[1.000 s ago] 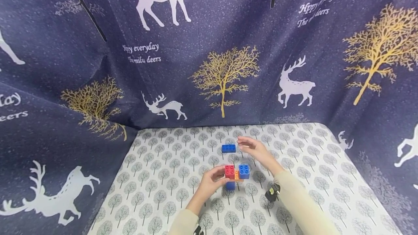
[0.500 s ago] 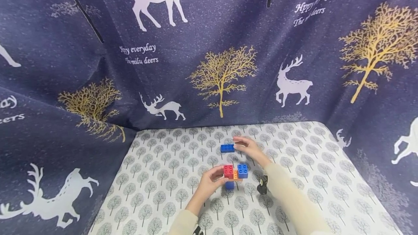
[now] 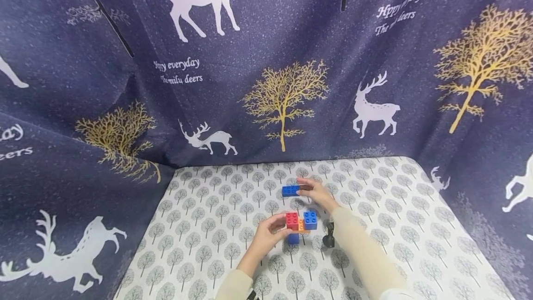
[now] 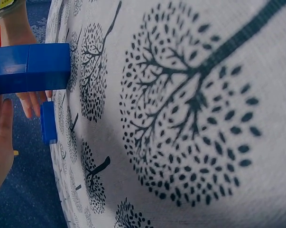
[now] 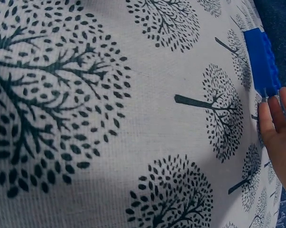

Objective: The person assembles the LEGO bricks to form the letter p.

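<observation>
My left hand [image 3: 266, 237] pinches the red brick [image 3: 292, 219] at the left of a small toy-brick build. An orange brick [image 3: 302, 226] links it to a square blue brick [image 3: 310, 219] on the right, and blue bricks [image 4: 31, 68] hang below. Farther back, a long blue brick [image 3: 290, 191] lies on the cloth, its studs facing up. My right hand [image 3: 316, 193] is at that brick's right end, fingers fairly straight. In the right wrist view, the fingertips [image 5: 272, 102] reach the end of the long brick; whether they press on it is hard to tell.
The table is covered with a white tree-print cloth [image 3: 225, 226]. A dark blue curtain [image 3: 266, 119] with deer and trees hangs along the back and both sides. A black strap camera [image 3: 329, 235] sits at my right wrist.
My right hand has moved left, from beside the long blue brick up to its right end. The left hand and the build stay almost still.
</observation>
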A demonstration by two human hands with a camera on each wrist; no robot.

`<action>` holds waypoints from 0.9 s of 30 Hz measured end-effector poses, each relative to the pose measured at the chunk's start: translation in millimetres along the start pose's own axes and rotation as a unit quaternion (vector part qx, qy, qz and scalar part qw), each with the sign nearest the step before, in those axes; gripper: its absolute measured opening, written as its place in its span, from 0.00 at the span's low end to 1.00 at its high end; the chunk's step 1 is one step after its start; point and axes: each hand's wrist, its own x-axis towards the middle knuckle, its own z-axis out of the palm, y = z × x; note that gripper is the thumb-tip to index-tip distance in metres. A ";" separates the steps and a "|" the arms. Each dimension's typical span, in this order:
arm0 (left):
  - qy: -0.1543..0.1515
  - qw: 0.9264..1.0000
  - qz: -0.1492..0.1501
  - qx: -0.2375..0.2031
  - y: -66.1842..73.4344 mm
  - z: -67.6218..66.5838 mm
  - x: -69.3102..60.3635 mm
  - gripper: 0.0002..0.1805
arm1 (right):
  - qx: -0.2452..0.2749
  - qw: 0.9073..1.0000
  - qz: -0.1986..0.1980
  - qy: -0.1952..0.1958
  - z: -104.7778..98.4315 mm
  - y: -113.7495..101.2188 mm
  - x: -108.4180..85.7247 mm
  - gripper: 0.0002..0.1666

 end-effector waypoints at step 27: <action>0.012 1.000 0.014 -0.013 -29.5 2.1 5.2 0.24 | -0.094 0.993 0.002 0.069 20.3 6.7 6.0 0.28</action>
